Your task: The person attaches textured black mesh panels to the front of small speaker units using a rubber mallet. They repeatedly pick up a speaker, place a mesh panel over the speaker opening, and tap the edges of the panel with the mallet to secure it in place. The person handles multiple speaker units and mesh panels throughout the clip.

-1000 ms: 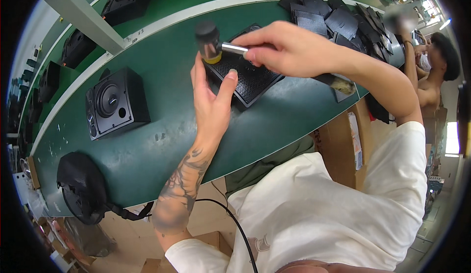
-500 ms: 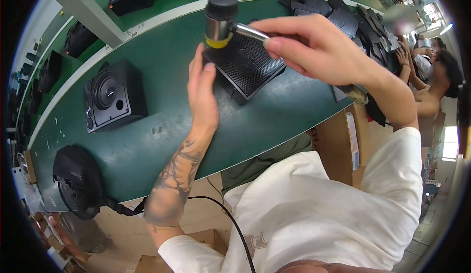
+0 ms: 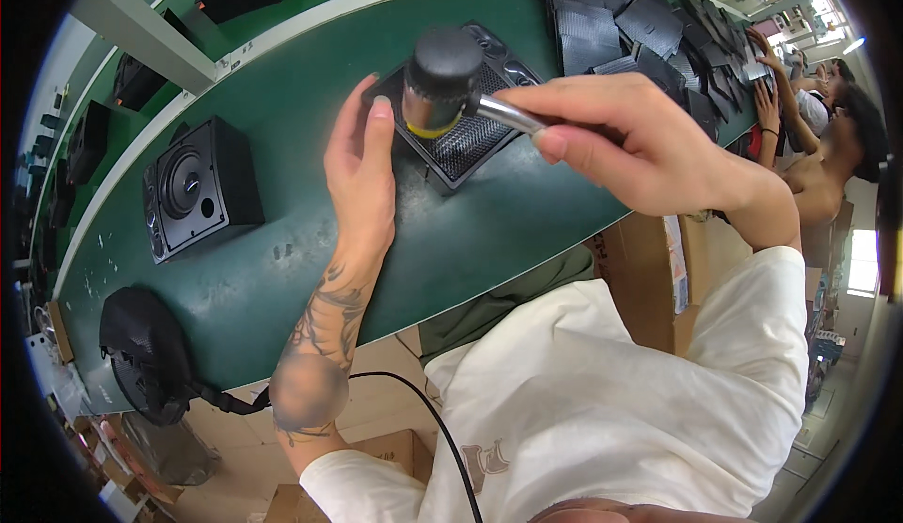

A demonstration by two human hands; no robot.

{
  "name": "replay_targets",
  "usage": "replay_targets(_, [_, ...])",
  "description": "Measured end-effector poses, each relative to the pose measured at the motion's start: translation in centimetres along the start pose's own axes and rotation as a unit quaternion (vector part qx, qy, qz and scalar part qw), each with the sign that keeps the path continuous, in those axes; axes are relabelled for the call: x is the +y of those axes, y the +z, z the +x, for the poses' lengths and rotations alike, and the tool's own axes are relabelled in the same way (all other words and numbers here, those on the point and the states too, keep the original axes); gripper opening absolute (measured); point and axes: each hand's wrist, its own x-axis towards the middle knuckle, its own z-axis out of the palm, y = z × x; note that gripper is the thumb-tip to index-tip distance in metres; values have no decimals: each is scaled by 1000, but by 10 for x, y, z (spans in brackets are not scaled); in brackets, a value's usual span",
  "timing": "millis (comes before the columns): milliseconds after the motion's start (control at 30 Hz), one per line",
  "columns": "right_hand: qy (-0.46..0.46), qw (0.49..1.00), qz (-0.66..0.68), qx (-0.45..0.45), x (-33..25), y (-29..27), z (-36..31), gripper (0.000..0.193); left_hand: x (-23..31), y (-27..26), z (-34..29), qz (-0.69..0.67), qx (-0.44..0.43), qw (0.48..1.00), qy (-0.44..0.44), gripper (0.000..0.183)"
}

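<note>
From my remote seat, I see a cardboard box [image 3: 644, 283] on the near side of the right hand [image 3: 630, 147], under the table edge, its contents hidden from me. A black bag [image 3: 146, 349] lies nearer the table's front, left of the left hand [image 3: 365, 170]; I cannot tell what it holds. The right hand is closed around the handle of a hammer [image 3: 442, 76], whose head covers part of the speaker [image 3: 458, 156] to that hand's left; contact is unclear to me. The left hand is loosely open against the speaker's left side. Black panels [image 3: 649, 29] lie heaped beyond the right hand.
</note>
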Motion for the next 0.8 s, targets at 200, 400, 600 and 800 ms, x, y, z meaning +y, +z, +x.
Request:
replay_targets(200, [-40,997,-53,-35,15,14,-15,38,6,3,2,22,10,1000,-5,46])
replay_targets(400, [-27,999,-19,-12,23,19,-36,38,4,3,3,37,5,999,15,46])
replay_targets(600, [16,998,15,67,23,6,-49,38,8,3,1,23,8,1000,1,48])
replay_targets(800, [81,982,77,151,49,14,-74,39,4,2,1,28,21,999,5,44])
